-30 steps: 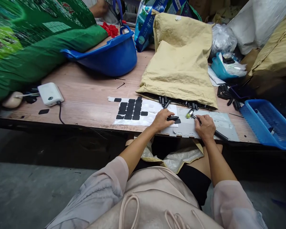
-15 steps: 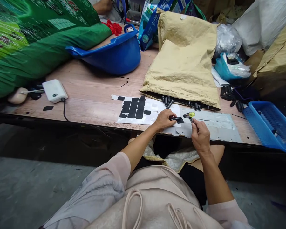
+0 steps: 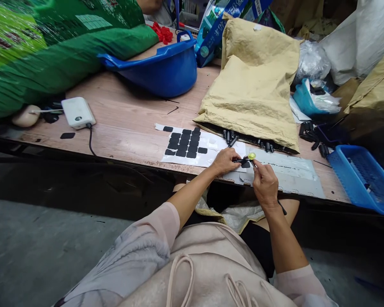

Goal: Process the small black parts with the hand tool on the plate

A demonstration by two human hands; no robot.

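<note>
My left hand (image 3: 224,161) is closed with its fingertips around a small black cylindrical part (image 3: 238,161) just above the front of the table. In my right hand (image 3: 265,182) is a small mallet with a yellow end (image 3: 251,156), gripped by the handle. The mallet's head is right beside the black part; whether they touch I cannot tell. Under them a black rounded patch (image 3: 245,165) lies on the grey strip (image 3: 288,168). Left of my hands, several black rounded patches (image 3: 181,147) are stuck in rows on a white sheet (image 3: 208,158).
A paper sack (image 3: 248,89) lies behind my hands, with black cylindrical parts (image 3: 232,138) at its mouth. A blue basin (image 3: 156,72) stands behind left, and a blue basket (image 3: 365,179) at right. A white box with a cable (image 3: 78,112) sits left. A co-worker's arm (image 3: 149,6) shows at the back.
My right hand has moved left, bringing the mallet's head to the black part in my left hand. The whole view has shifted slightly right.
</note>
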